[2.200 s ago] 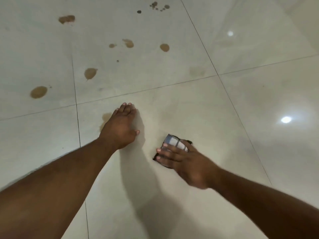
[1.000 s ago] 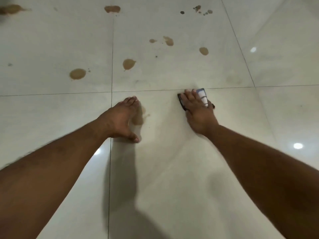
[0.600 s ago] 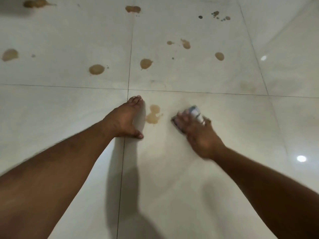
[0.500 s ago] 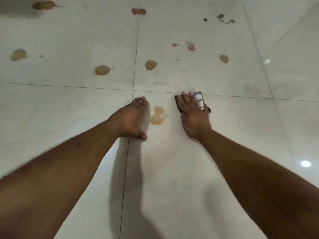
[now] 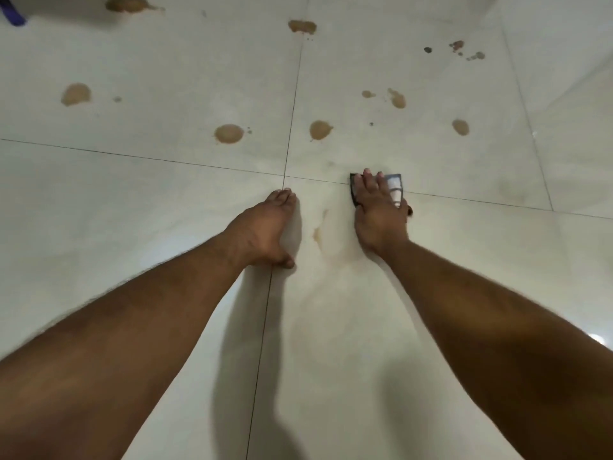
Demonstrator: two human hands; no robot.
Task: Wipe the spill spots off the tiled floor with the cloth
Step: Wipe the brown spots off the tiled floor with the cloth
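Note:
My right hand (image 5: pixel 378 210) lies flat with straight fingers on a small folded cloth (image 5: pixel 394 187), dark with white and blue stripes, pressing it to the pale tiled floor (image 5: pixel 166 200) on a grout line. Most of the cloth is under the hand. My left hand (image 5: pixel 265 227) rests flat on the floor to the left, fingers straight. Between the hands a thin, smeared brown streak (image 5: pixel 319 227) marks the tile. Beyond the hands lie several brown spill spots, the nearest being a round spot (image 5: pixel 228 133) and a teardrop spot (image 5: pixel 320 129).
More brown spots (image 5: pixel 461 127) and dark specks (image 5: pixel 464 51) spread across the far tiles. A purple object (image 5: pixel 11 13) shows at the top left corner. Bright light reflections glare on the glossy tiles at the right.
The brown puddle between my hands has shrunk to a thin streak. My right hand with the cloth swept over it and now lies further out. My left hand stayed planted.

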